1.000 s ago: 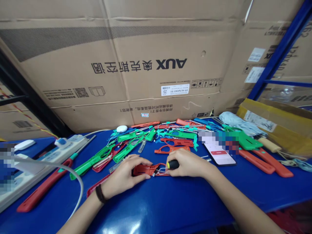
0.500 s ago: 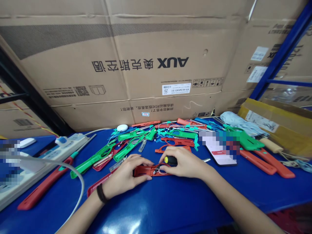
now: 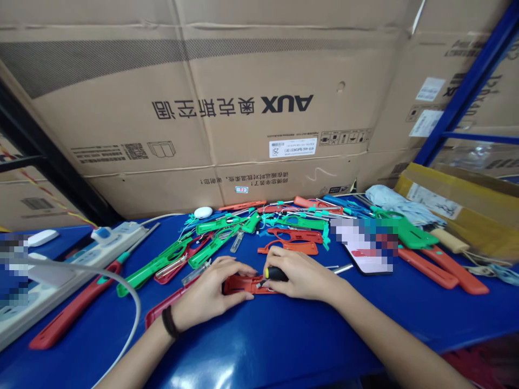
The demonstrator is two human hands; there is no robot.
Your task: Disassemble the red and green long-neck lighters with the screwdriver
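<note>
Near the front of the blue table, my left hand [image 3: 219, 289] is closed around the left end of an orange-red lighter casing half [image 3: 239, 284], thumb on its near side and fingers on the far side. My right hand [image 3: 298, 274] bends over the casing's other end, gripping a short black cylinder with a yellow end [image 3: 277, 273] just above it. A small metal piece [image 3: 260, 283] shows by my right fingertips; its details are hidden. Beyond my right hand a metal tube [image 3: 343, 268] sticks out. A dark red casing half [image 3: 164, 307] lies beside my left wrist.
Green casing halves [image 3: 221, 246] and orange ones [image 3: 295, 235] lie piled behind my hands. A phone [image 3: 367, 251] rests at the right, near red lighters [image 3: 430, 268]. At the left are a power strip [image 3: 68, 286], a red lighter [image 3: 77, 308] and a looping cable [image 3: 135, 302].
My right hand has shifted slightly left and down over the casing. The black cylinder has moved left with it and turned. More of the metal tube shows. My left hand stays nearly still.
</note>
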